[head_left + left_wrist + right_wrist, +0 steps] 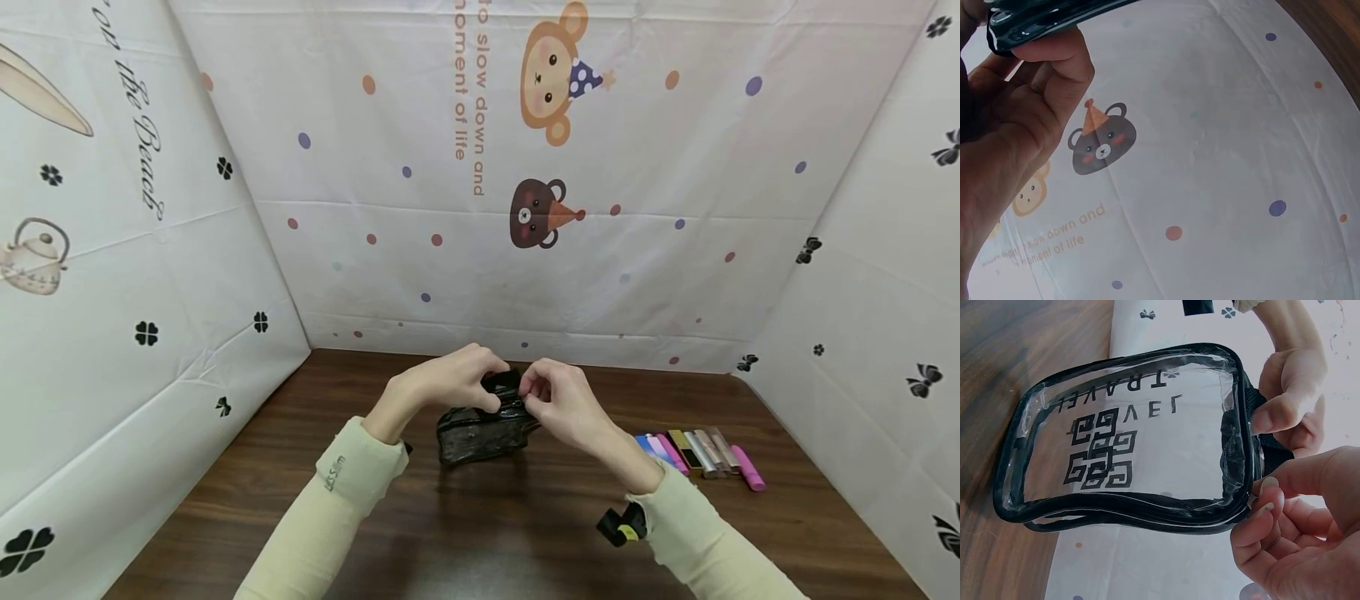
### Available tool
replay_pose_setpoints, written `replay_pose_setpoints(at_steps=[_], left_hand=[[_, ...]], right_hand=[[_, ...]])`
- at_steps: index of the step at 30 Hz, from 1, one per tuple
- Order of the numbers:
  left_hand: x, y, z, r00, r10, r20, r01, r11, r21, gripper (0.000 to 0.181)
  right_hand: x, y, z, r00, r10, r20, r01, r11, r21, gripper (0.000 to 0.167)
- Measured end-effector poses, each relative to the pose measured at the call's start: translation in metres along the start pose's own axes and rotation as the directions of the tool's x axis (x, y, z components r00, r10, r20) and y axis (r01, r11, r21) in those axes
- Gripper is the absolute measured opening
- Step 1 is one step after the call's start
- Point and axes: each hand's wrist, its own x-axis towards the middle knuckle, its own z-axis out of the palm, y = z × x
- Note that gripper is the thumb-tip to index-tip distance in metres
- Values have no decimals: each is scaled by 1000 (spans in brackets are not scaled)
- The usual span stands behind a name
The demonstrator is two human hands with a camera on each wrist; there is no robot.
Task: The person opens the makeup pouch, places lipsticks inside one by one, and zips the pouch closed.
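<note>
Currently | clear pouch (1200, 456) | end in left grip (452, 377) — corner in right grip (566, 405)

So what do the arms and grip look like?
The left sleeve and right sleeve are pale yellow-green; dark lettering marks the left cuff; a black device with a yellow patch sits by the right. Left grip and right grip are ungloved.
</note>
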Motion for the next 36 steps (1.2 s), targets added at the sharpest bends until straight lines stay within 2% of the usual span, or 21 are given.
replay_pose_setpoints(at_steps=[11, 18, 22, 27, 33, 36], left_hand=[[2, 1, -1, 1000, 1, 1, -1, 1000, 2, 15], [2, 2, -1, 1000, 13, 2, -13, 1000, 5, 13], [1, 1, 0, 1000, -19, 8, 19, 1000, 0, 4], [0, -2, 3, 996, -91, 10, 91, 996, 22, 35], [1, -1, 7, 996, -81, 23, 81, 997, 17, 26], [1, 0, 8, 994, -109, 31, 109, 994, 17, 38]], right_hand=[[0, 2, -3, 1000, 2, 29, -2, 1000, 4, 14], [0, 1, -4, 1000, 0, 28, 0, 1000, -3, 14], [0, 1, -5, 999, 14, 41, -14, 1000, -7, 11], [0, 0, -6, 994, 38, 105, -29, 996, -88, 3], [-2, -7, -4, 983, 39, 180, 4, 972, -235, 2], [-3, -11, -1, 975, 71, 209, -6, 955, -297, 6]])
